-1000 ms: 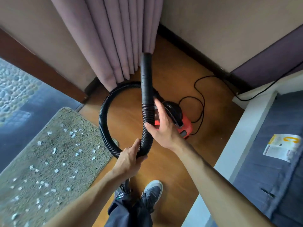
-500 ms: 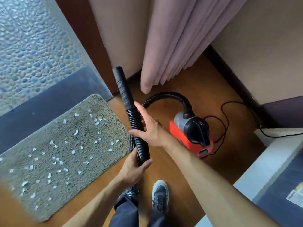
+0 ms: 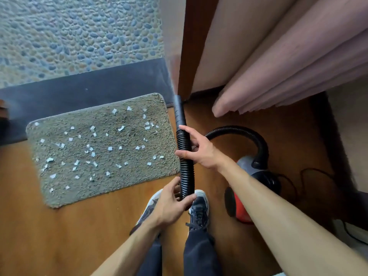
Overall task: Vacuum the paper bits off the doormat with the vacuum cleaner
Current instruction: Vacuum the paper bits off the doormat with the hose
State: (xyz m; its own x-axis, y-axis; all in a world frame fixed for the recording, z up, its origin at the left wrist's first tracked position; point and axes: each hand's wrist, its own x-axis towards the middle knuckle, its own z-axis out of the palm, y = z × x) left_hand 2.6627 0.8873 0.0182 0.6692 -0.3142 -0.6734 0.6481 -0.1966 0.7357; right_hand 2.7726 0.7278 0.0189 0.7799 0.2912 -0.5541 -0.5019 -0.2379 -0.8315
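A grey-green doormat (image 3: 123, 182) lies on the wooden floor left of centre, strewn with several white paper bits (image 3: 110, 149). Just beyond its right edge runs the black ribbed vacuum hose (image 3: 186, 172), ending in a smooth nozzle (image 3: 179, 111) that points toward the door frame. My right hand (image 3: 199, 151) grips the hose at its middle, thumb on the left side and fingers wrapped behind. Lower down, my left hand (image 3: 171, 204) holds the hose above my shoes. The red and black vacuum cleaner (image 3: 253, 188) sits on the floor at the right, partly behind my right forearm.
A pink curtain (image 3: 288, 72) hangs at the upper right beside a brown door frame (image 3: 189, 46). A dark threshold strip (image 3: 89, 90) and pebbled ground (image 3: 79, 32) lie beyond the mat. The black power cord (image 3: 310, 176) loops on the floor at the right.
The view has swung left and down, bringing the whole mat into sight. The hose has straightened, and its nozzle now points toward the door frame beside the mat. Both hands keep their hold.
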